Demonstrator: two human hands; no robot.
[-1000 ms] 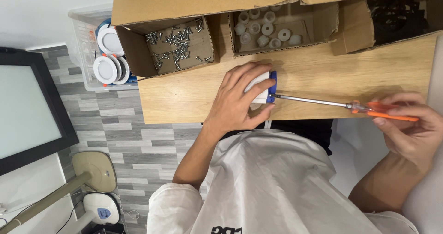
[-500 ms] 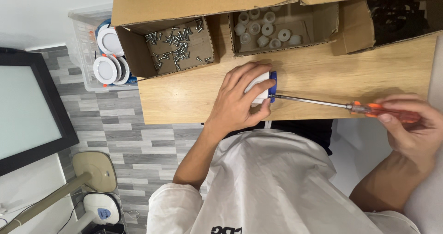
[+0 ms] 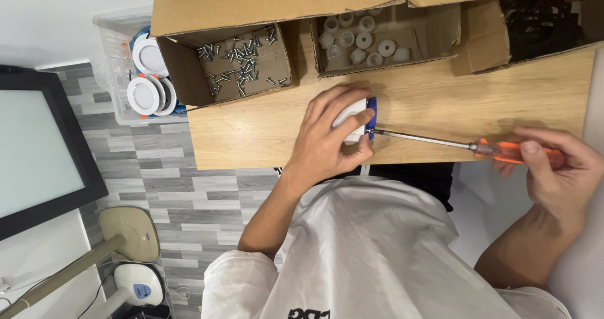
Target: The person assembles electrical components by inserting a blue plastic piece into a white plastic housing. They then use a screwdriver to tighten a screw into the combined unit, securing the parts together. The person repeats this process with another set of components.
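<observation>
Pale wood tabletop (image 3: pixel 264 136) carried everything, running away from both hands toward three open cardboard boxes along its far edge. The box of screws (image 3: pixel 242 61) sat beyond and to the outer side of the left hand; the box of white plastic caps (image 3: pixel 362 39) lay straight beyond its fingertips; the box of black parts (image 3: pixel 541 20) stood beyond the right hand. None of the boxes showed a label that could be made out. Off the table, further out past the left hand, a clear plastic bin (image 3: pixel 116 61) held round white discs with orange clips.

Left hand (image 3: pixel 330 136) lay curled over a small white fitting with a blue rim (image 3: pixel 363 114), fingers wrapped closely, pressing it to the wood. The blue rim faced toward the right hand.

Right hand (image 3: pixel 557 168) gripped the orange handle of a screwdriver (image 3: pixel 465 144), fingers closed round it, thumb on top. The tool's long axis ran nearly level across the table's near edge, from the right-hand fingers to the fitting. Its steel tip met the blue rim just beside the left fingertips. Hands were well apart, joined only by the shaft. The left hand was the nearer to the fitting; the right reached it only through the tool.
</observation>
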